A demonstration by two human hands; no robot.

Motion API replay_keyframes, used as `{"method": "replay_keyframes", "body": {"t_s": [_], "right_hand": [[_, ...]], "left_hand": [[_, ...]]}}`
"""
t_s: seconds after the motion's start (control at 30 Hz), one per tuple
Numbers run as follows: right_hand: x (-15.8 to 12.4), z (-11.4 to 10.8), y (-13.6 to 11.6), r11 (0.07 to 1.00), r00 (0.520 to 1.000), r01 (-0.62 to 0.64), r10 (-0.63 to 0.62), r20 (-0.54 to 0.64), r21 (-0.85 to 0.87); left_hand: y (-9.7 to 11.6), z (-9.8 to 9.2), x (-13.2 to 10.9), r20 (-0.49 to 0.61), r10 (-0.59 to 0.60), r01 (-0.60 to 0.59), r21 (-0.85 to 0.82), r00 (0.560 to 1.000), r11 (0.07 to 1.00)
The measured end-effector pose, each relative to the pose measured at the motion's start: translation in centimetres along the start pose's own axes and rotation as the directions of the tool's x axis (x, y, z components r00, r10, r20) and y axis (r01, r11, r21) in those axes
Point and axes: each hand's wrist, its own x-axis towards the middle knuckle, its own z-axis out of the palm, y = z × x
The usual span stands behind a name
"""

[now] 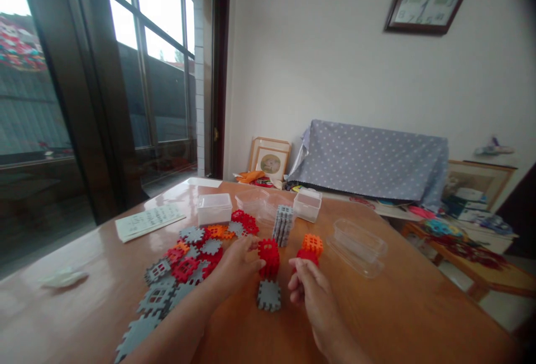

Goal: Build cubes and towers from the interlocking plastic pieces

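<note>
My left hand (pixel 239 260) is at the left side of a stack of red interlocking plastic tiles (pixel 268 257), its thumb in front and fingertips reaching behind. Just in front of that stack lies a grey toothed tile (pixel 268 296). My right hand (pixel 310 286) has curled fingers with thumb and forefinger close together; whatever is between them is hidden. Red tiles (pixel 307 254) show right behind its knuckles, beside a small orange tile stack (pixel 312 243). A tall grey tile stack (pixel 283 225) stands behind the red one. Loose grey, red and orange tiles (pixel 184 269) spread left of my left forearm.
Clear plastic boxes (pixel 214 209) (pixel 307 205) stand at the back of the wooden table (pixel 377 319). A transparent lidded container (pixel 358 247) lies at right. Left are a handwritten paper pad (pixel 149 222) and a crumpled wrapper (pixel 63 278). A dotted cloth (pixel 372 157) covers something behind.
</note>
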Motion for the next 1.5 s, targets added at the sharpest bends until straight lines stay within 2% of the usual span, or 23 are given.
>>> {"method": "replay_keyframes", "body": {"t_s": [0.3, 0.7, 0.97, 1.1, 1.2, 1.27, 1.37, 1.5], "right_hand": [[0.1, 0.0, 0.5, 0.999, 1.000, 0.011, -0.011, 0.002, -0.043], [0.3, 0.0, 0.8, 0.997, 1.000, 0.017, -0.017, 0.003, -0.071], [0.3, 0.0, 1.0, 0.997, 1.000, 0.020, -0.020, 0.008, -0.078], [0.2, 0.1, 0.8, 0.997, 1.000, 0.023, -0.023, 0.004, -0.074], [0.1, 0.1, 0.6, 0.997, 1.000, 0.015, -0.014, 0.005, -0.082], [0.0, 0.1, 0.6, 0.995, 1.000, 0.008, -0.006, 0.018, -0.100], [0.0, -0.1, 0.9, 0.987, 0.999, 0.029, -0.023, 0.041, -0.160], [0.2, -0.3, 2.0, 0.961, 0.993, 0.084, -0.058, 0.104, -0.264]], "left_hand": [[0.2, 0.8, -0.1, 0.056, -0.027, 0.024, 0.042, 0.998, 0.999], [-0.7, 1.4, 0.1, 0.074, -0.065, 0.064, 0.021, 0.995, 0.998], [-1.2, 1.8, 0.2, 0.139, -0.109, 0.128, -0.136, 0.984, 0.982], [-1.5, 1.9, 0.2, 0.115, -0.133, 0.148, -0.135, 0.984, 0.980], [-1.0, 0.9, 0.2, 0.093, -0.168, 0.180, -0.132, 0.981, 0.975], [-0.4, -0.4, 0.2, 0.081, -0.173, 0.182, -0.116, 0.982, 0.976], [0.2, -3.0, 0.2, 0.069, -0.141, 0.145, -0.060, 0.988, 0.988], [0.0, -6.7, -0.1, 0.073, -0.180, 0.172, 0.112, 0.981, 0.979]]}}
